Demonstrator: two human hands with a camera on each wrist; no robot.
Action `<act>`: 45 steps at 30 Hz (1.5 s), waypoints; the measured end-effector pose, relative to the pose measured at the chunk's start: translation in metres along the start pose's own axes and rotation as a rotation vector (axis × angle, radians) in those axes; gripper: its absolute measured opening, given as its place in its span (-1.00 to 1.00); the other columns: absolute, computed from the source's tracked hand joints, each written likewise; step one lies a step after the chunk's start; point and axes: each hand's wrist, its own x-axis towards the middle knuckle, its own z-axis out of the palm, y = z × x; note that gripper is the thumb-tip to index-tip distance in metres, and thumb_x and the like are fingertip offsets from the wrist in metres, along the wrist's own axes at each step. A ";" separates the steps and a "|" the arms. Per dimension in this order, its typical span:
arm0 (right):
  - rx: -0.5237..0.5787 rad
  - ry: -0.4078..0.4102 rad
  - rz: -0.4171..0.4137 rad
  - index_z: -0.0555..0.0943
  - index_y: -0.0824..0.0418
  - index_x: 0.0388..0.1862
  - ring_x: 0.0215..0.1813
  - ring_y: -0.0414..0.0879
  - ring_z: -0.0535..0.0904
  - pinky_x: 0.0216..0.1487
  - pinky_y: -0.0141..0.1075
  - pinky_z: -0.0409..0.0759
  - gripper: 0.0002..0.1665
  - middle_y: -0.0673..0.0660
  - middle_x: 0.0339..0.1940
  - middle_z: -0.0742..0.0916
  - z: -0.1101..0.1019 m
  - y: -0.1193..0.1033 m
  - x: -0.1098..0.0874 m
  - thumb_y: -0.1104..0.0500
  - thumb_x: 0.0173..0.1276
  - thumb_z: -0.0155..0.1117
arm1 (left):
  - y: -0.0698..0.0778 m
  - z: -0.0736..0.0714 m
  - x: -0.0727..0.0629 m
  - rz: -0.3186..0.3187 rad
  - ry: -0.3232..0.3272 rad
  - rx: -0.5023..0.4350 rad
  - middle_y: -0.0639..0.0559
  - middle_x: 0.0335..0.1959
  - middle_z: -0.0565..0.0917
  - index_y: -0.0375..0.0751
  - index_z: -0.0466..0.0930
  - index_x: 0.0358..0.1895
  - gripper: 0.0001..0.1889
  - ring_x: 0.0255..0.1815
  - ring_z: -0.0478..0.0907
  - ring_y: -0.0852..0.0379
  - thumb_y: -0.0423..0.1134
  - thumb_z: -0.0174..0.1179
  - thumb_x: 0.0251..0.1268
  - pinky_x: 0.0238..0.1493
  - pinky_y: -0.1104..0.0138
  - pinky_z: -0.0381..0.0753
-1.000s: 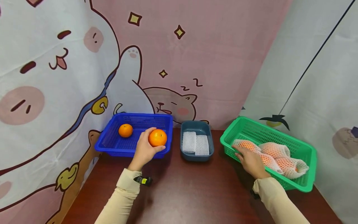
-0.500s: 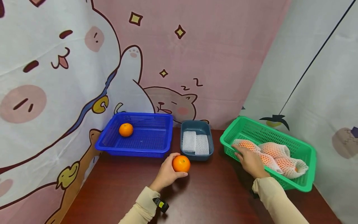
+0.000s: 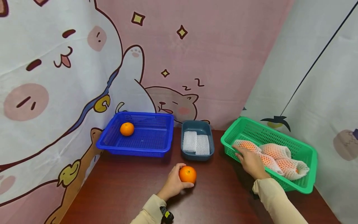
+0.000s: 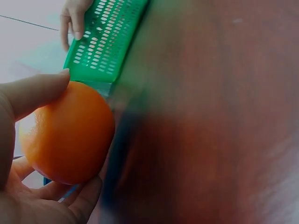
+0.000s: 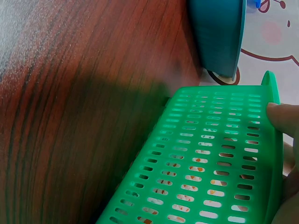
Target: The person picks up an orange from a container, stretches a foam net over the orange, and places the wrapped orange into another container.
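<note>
My left hand [image 3: 173, 183] holds an orange [image 3: 188, 175] over the front middle of the table; in the left wrist view, the thumb lies along one side of the orange [image 4: 74, 135] and the fingers curve round the other. At the right, my right hand [image 3: 251, 161] grips the near-left rim of a green basket [image 3: 303, 183]. In the right wrist view its thumb [image 5: 284, 119] laps over the rim, while the other fingers are mostly hidden behind the basket wall. Several oranges in white foam nets [image 3: 275, 151] lie in this basket, close to those fingers.
A blue basket [image 3: 134, 152] at the back left holds one bare orange [image 3: 127, 129]. Between the baskets stands a dark blue-grey tub [image 3: 198, 157] with white foam nets [image 3: 190, 141] in it. A cartoon-print cloth [image 3: 223, 62] hangs behind the dark wood table [image 3: 212, 199].
My left hand has carried the orange from above the blue basket rightward and nearer to me, past the tub's front. My right hand has stayed at the green basket's rim.
</note>
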 end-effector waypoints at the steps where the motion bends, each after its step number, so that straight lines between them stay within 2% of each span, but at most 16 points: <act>1: 0.001 0.000 0.000 0.51 0.09 0.31 -0.05 0.24 0.64 -0.27 0.12 0.57 -0.46 0.29 0.12 0.65 0.001 0.000 -0.001 0.20 0.34 0.31 | -0.001 0.002 -0.001 -0.007 -0.005 0.000 -0.03 0.04 0.51 -0.17 0.39 0.20 -0.16 0.02 0.47 -0.07 -0.15 0.62 -0.27 0.02 0.01 0.42; 8: -0.002 0.000 -0.004 0.50 0.11 0.31 -0.07 0.24 0.64 -0.30 0.11 0.57 -0.46 0.30 0.12 0.65 0.002 0.001 -0.003 0.20 0.35 0.30 | -0.006 0.010 -0.011 -0.007 -0.012 -0.004 0.02 0.03 0.49 -0.14 0.39 0.22 -0.15 0.01 0.48 -0.01 -0.13 0.63 -0.25 0.01 0.02 0.45; 12: -0.005 0.017 -0.014 0.52 0.11 0.30 -0.07 0.24 0.64 -0.31 0.11 0.57 -0.46 0.29 0.11 0.66 0.003 0.000 -0.004 0.20 0.33 0.32 | -0.007 0.013 -0.014 -0.012 0.003 -0.005 0.03 0.07 0.49 -0.13 0.37 0.25 -0.14 0.04 0.48 0.01 -0.09 0.61 -0.22 0.05 0.02 0.44; 17: -0.002 0.023 -0.014 0.52 0.11 0.29 -0.07 0.24 0.64 -0.30 0.12 0.57 -0.46 0.29 0.11 0.66 0.004 0.000 -0.004 0.20 0.33 0.32 | -0.007 0.015 -0.017 0.002 0.032 -0.011 -0.01 0.13 0.47 -0.16 0.32 0.29 -0.10 0.09 0.47 0.01 -0.14 0.60 -0.21 0.11 0.03 0.41; 25: 0.000 0.020 -0.015 0.50 0.11 0.31 -0.11 0.22 0.65 -0.31 0.10 0.57 -0.45 0.29 0.12 0.65 0.005 0.002 -0.004 0.21 0.33 0.31 | -0.004 0.009 -0.016 0.038 0.033 0.021 -0.04 0.16 0.46 -0.05 0.31 0.35 -0.06 0.13 0.44 -0.04 -0.12 0.60 -0.23 0.11 -0.01 0.40; 28: 0.000 0.026 -0.019 0.51 0.11 0.31 -0.10 0.23 0.65 -0.32 0.11 0.57 -0.46 0.30 0.12 0.65 0.005 0.002 -0.003 0.21 0.33 0.31 | -0.002 -0.003 -0.012 0.093 0.030 0.041 -0.08 0.20 0.45 0.00 0.29 0.37 -0.05 0.18 0.40 -0.10 -0.10 0.60 -0.22 0.13 -0.06 0.37; 32: 0.001 0.030 -0.019 0.51 0.11 0.30 -0.10 0.23 0.65 -0.32 0.10 0.57 -0.46 0.30 0.13 0.65 0.004 0.001 -0.002 0.21 0.33 0.31 | 0.004 -0.031 0.000 0.227 0.050 0.104 -0.01 0.24 0.45 -0.03 0.33 0.36 -0.08 0.24 0.36 -0.06 -0.11 0.59 -0.19 0.19 -0.03 0.36; 36: 0.003 0.025 -0.017 0.51 0.12 0.31 -0.12 0.22 0.66 -0.34 0.09 0.57 -0.45 0.30 0.13 0.65 0.003 0.001 -0.002 0.22 0.33 0.31 | 0.011 -0.066 0.016 0.379 0.123 0.226 0.03 0.20 0.50 -0.10 0.47 0.26 -0.23 0.22 0.39 0.00 -0.13 0.57 -0.13 0.21 0.04 0.37; 39: 0.001 0.023 -0.020 0.50 0.12 0.31 -0.13 0.21 0.66 -0.34 0.09 0.57 -0.45 0.30 0.14 0.64 0.002 0.001 -0.002 0.21 0.33 0.30 | 0.013 -0.093 0.029 0.449 0.190 0.344 0.01 0.14 0.54 -0.11 0.55 0.18 -0.35 0.17 0.42 -0.01 -0.12 0.54 -0.07 0.19 0.04 0.38; 42: 0.000 0.024 -0.020 0.50 0.12 0.31 -0.13 0.21 0.66 -0.34 0.08 0.57 -0.46 0.30 0.14 0.64 0.002 0.001 -0.002 0.20 0.34 0.29 | 0.009 -0.114 0.041 0.458 0.222 0.444 0.00 0.11 0.57 -0.10 0.59 0.13 -0.43 0.15 0.43 -0.04 -0.11 0.52 -0.02 0.16 0.00 0.36; 45: -0.001 0.022 -0.018 0.51 0.12 0.31 -0.12 0.22 0.65 -0.34 0.08 0.56 -0.47 0.31 0.14 0.64 0.002 0.001 -0.002 0.20 0.35 0.29 | -0.001 -0.129 0.048 0.422 0.209 0.502 0.00 0.10 0.58 -0.09 0.61 0.11 -0.46 0.15 0.43 -0.06 -0.10 0.51 0.00 0.13 -0.04 0.33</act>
